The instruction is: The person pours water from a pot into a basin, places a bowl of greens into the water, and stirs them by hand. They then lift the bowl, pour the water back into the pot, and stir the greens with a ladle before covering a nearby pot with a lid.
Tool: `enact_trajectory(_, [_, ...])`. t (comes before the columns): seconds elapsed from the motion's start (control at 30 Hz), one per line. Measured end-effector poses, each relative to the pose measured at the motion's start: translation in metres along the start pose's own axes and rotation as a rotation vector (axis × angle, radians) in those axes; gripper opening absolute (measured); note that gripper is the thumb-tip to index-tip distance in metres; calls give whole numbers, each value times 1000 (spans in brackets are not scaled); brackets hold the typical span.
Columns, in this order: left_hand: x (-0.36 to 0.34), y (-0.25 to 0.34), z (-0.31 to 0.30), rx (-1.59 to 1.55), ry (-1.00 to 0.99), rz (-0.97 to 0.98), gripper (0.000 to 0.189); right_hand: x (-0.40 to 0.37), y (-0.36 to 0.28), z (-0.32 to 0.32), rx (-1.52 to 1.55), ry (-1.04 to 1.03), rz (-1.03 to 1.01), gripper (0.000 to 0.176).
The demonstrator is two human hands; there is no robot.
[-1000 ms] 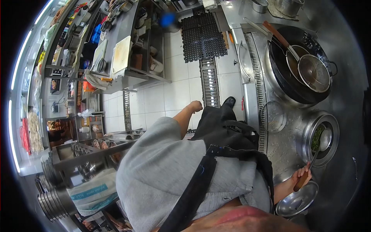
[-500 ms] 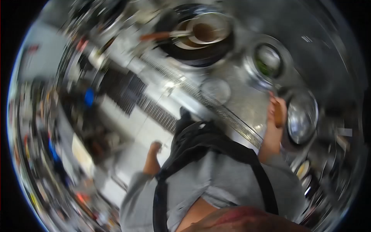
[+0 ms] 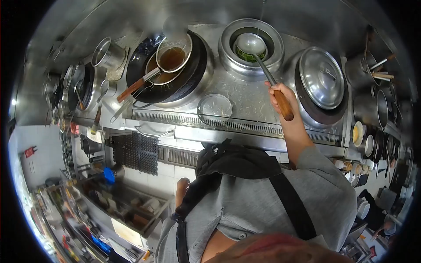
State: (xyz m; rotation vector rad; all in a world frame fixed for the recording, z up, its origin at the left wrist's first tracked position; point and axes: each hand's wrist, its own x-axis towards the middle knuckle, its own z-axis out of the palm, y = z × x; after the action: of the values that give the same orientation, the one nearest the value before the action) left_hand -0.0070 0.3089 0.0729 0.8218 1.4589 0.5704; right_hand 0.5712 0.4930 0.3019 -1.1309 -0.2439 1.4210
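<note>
My right hand (image 3: 284, 100) is closed around the wooden handle of a metal ladle (image 3: 272, 79). The ladle's round bowl rests over green leaves (image 3: 251, 54) in a metal pot (image 3: 226, 57) at the back of the range. A thin line, apparently running water, comes down into that pot. Down at my left side, away from the cooktop, hangs my left hand (image 3: 182, 182); its fingers look curled, with nothing visible in them.
Left of the pot, a black wok (image 3: 193, 83) holds a wooden-handled strainer (image 3: 174, 53) over brown liquid. A domed lid (image 3: 321, 78) covers the wok at right. A clear round dish (image 3: 215, 109) sits near the front drain grate (image 3: 250, 126). Utensil pots (image 3: 370, 107) stand far right.
My view has turned and sharpened, with the range now straight ahead. My right hand still grips the ladle, its bowl still in the pot. My left hand stays low at my side.
</note>
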Motion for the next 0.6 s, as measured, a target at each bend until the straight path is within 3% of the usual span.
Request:
enact_trajectory(0.13, [21,-7,-4,221,-30,-208,19,-5,-14,-15,125,-69,77,37])
enact_trajectory(0.33, [74,-22,-4,351,-51,-439,21,-6,-50,-41,283,-167,-22,41])
enact_trajectory(0.47, [106,-19,5,338,-43,-502,22,-2,-80,-60,188,-114,-103,41])
enact_trajectory(0.6, [130,-11,14,246,43,-557,24,-1,-105,-76,-182,158,-259,38])
